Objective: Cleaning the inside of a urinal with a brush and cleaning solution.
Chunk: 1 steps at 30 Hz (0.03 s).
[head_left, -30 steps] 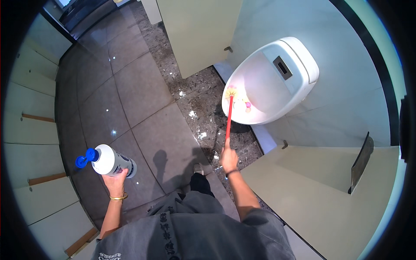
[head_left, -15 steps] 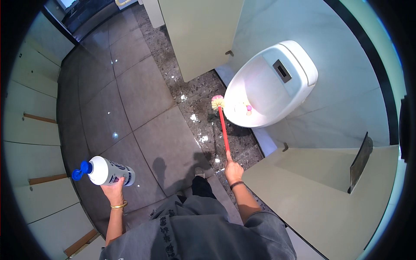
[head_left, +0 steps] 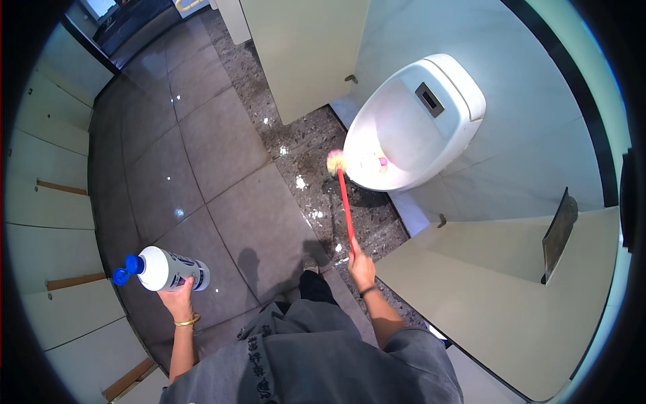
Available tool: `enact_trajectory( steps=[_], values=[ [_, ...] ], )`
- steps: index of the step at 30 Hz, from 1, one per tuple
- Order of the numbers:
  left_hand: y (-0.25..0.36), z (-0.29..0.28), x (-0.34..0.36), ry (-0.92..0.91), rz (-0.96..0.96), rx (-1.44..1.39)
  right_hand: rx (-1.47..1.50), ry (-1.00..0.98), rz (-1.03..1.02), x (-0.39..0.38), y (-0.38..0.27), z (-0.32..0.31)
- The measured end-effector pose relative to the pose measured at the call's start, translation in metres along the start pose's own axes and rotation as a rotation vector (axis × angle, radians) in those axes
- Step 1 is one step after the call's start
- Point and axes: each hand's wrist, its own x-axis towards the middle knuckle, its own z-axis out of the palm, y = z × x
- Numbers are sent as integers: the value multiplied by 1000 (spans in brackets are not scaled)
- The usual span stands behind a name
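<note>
My left hand [head_left: 178, 299] is closed around a white cleaner bottle [head_left: 173, 268], which tilts to the left with its blue flip cap open. In my right hand [head_left: 362, 269] is the red handle of a toilet brush [head_left: 346, 210], fingers wrapped round its lower end. The brush's pale yellow and pink bristle head is up beside the front rim of a white wall urinal [head_left: 410, 124]; from this angle I cannot tell whether they touch. Small pink and orange pieces [head_left: 383, 163] lie inside the urinal's bowl.
Pale partition panels [head_left: 309, 57] stand on both sides of the urinal, the right one [head_left: 484, 296] close to my right arm. A dark holder [head_left: 560, 236] is fixed there. Wet-looking speckled stone [head_left: 313, 145] borders grey floor tiles [head_left: 235, 202]. Light cabinet-like doors [head_left: 50, 249] line the left.
My right hand and the brush have shifted slightly downward and left, the bristle head staying near the urinal's rim. The view has moved a little. My left hand still holds the bottle.
</note>
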Motion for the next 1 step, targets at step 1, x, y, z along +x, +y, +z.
enact_trajectory(
  steps=[1],
  values=[
    [3, 0, -2, -11, 3, 31, 66, -23, -38, -16, 7, -1]
  ],
)
